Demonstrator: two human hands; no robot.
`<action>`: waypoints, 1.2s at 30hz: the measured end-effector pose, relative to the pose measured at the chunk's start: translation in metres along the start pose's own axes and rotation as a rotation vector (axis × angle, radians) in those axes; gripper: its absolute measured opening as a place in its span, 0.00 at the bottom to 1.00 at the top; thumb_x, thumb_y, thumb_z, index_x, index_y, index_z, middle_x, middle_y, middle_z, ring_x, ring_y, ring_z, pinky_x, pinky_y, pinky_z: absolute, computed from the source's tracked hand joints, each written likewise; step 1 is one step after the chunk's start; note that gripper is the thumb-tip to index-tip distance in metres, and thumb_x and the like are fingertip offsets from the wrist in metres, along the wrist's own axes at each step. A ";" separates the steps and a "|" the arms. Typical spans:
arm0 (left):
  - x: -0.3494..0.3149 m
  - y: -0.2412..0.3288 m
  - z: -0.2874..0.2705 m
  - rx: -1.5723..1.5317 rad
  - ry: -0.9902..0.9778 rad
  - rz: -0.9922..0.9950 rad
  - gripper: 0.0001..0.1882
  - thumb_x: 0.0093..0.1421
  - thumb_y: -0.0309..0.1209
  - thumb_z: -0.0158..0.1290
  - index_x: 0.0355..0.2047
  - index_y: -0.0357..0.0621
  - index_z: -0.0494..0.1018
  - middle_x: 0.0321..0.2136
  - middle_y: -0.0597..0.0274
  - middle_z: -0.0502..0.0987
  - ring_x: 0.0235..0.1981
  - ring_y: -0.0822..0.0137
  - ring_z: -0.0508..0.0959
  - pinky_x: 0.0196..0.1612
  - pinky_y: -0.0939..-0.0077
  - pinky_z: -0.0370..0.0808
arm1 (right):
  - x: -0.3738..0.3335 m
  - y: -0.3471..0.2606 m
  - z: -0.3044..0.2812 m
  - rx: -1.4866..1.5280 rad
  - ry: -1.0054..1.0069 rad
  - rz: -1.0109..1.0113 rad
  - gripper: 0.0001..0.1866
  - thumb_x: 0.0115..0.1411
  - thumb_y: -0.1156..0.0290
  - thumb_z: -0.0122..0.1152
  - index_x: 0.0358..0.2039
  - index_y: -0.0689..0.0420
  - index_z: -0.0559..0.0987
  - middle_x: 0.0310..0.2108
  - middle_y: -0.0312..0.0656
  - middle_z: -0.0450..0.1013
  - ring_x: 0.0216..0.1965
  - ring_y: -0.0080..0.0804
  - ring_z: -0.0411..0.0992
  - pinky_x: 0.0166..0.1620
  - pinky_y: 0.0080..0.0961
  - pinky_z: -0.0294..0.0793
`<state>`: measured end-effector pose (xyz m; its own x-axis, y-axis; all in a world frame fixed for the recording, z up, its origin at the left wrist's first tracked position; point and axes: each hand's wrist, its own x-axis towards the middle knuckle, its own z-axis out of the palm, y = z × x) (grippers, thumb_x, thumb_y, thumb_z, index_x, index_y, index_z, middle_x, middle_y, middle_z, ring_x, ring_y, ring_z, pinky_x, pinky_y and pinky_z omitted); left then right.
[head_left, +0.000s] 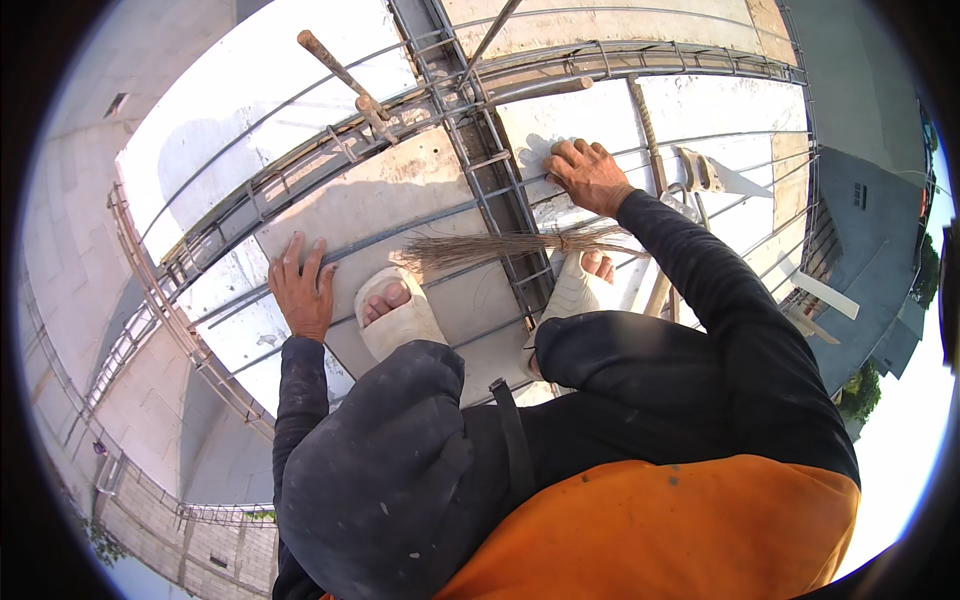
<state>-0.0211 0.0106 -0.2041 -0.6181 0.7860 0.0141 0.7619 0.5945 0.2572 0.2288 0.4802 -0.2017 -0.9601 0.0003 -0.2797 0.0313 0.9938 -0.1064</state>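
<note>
My left hand (303, 290) lies with fingers spread on the pale board beside my left sandal, across a thin steel bar (250, 293). Farther out, my right hand (590, 178) has its fingers curled around a steel reinforcing bar (528, 183) above the panel; the fingertips are partly hidden. A bundle of thin brown wire (480, 248), tied near its right end, lies crosswise in front of my feet, touching neither hand. Between the hands runs a ladder-like rebar cage (490, 172) in a dark channel.
Two rusty rods (340, 70) stand up at the upper left. A wooden handle (545, 91) rests by the crossing cage. A rusty ribbed bar (647, 135) and a clear object (680, 204) are right of my right hand. Beyond the right edge of the boards is a drop.
</note>
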 end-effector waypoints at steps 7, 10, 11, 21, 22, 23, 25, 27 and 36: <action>0.041 0.026 -0.031 -0.134 -0.098 0.115 0.28 0.58 0.35 0.62 0.60 0.53 0.76 0.67 0.53 0.67 0.67 0.47 0.66 0.70 0.45 0.58 | -0.001 -0.022 -0.017 0.132 0.028 0.145 0.13 0.73 0.58 0.55 0.51 0.52 0.75 0.53 0.43 0.70 0.56 0.43 0.70 0.57 0.45 0.74; 0.085 0.064 -0.032 -0.221 -0.173 0.228 0.28 0.58 0.38 0.64 0.59 0.51 0.76 0.68 0.55 0.67 0.69 0.49 0.65 0.70 0.50 0.59 | -0.017 -0.059 -0.047 0.296 -0.123 -0.037 0.25 0.65 0.48 0.65 0.51 0.54 0.75 0.49 0.45 0.73 0.54 0.44 0.73 0.54 0.46 0.74; 0.098 0.076 -0.025 -0.266 -0.240 0.254 0.28 0.58 0.40 0.65 0.59 0.51 0.76 0.68 0.56 0.67 0.69 0.51 0.65 0.71 0.51 0.59 | -0.025 -0.068 -0.046 0.277 -0.215 -0.072 0.27 0.64 0.46 0.66 0.51 0.55 0.74 0.47 0.45 0.73 0.53 0.45 0.75 0.53 0.47 0.75; 0.150 0.126 0.014 -0.179 -0.251 0.486 0.37 0.54 0.49 0.70 0.63 0.53 0.74 0.71 0.62 0.65 0.74 0.58 0.59 0.76 0.52 0.54 | -0.074 -0.034 -0.090 0.175 -0.327 0.002 0.13 0.62 0.71 0.59 0.47 0.59 0.77 0.39 0.45 0.79 0.41 0.47 0.80 0.42 0.44 0.82; 0.148 0.125 0.017 -0.183 -0.256 0.487 0.37 0.54 0.48 0.70 0.63 0.53 0.74 0.71 0.61 0.64 0.74 0.58 0.58 0.76 0.51 0.53 | -0.088 -0.021 -0.107 0.165 -0.358 0.010 0.13 0.61 0.72 0.59 0.46 0.59 0.77 0.37 0.46 0.79 0.41 0.47 0.80 0.42 0.45 0.81; 0.146 0.123 0.018 -0.181 -0.262 0.483 0.37 0.54 0.48 0.70 0.63 0.53 0.74 0.72 0.61 0.64 0.75 0.57 0.58 0.75 0.51 0.53 | -0.100 -0.004 -0.126 0.163 -0.428 0.043 0.14 0.60 0.74 0.57 0.47 0.60 0.77 0.35 0.48 0.79 0.40 0.49 0.80 0.42 0.47 0.80; 0.143 0.122 0.018 -0.167 -0.237 0.508 0.37 0.54 0.46 0.70 0.63 0.53 0.74 0.72 0.59 0.63 0.75 0.55 0.57 0.75 0.50 0.54 | -0.134 0.028 -0.153 0.200 -0.472 0.282 0.13 0.62 0.72 0.59 0.47 0.60 0.77 0.36 0.49 0.79 0.41 0.50 0.81 0.46 0.48 0.79; 0.143 0.123 0.016 -0.140 -0.190 0.536 0.36 0.54 0.44 0.70 0.63 0.52 0.74 0.72 0.58 0.63 0.74 0.52 0.57 0.74 0.49 0.53 | -0.169 0.054 -0.170 0.241 -0.361 0.580 0.16 0.65 0.68 0.63 0.51 0.60 0.76 0.40 0.50 0.81 0.42 0.48 0.82 0.50 0.44 0.79; 0.143 0.118 0.015 -0.129 -0.287 0.488 0.27 0.66 0.34 0.57 0.66 0.55 0.71 0.73 0.60 0.62 0.75 0.54 0.57 0.75 0.50 0.52 | -0.298 0.093 -0.040 0.328 -0.050 1.483 0.29 0.65 0.57 0.62 0.63 0.56 0.73 0.50 0.60 0.80 0.53 0.58 0.78 0.57 0.45 0.75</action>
<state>-0.0168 0.1952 -0.1860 -0.1099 0.9892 -0.0973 0.9048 0.1401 0.4022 0.5065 0.5770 -0.0902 0.0034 0.9360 -0.3521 0.9953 0.0311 0.0921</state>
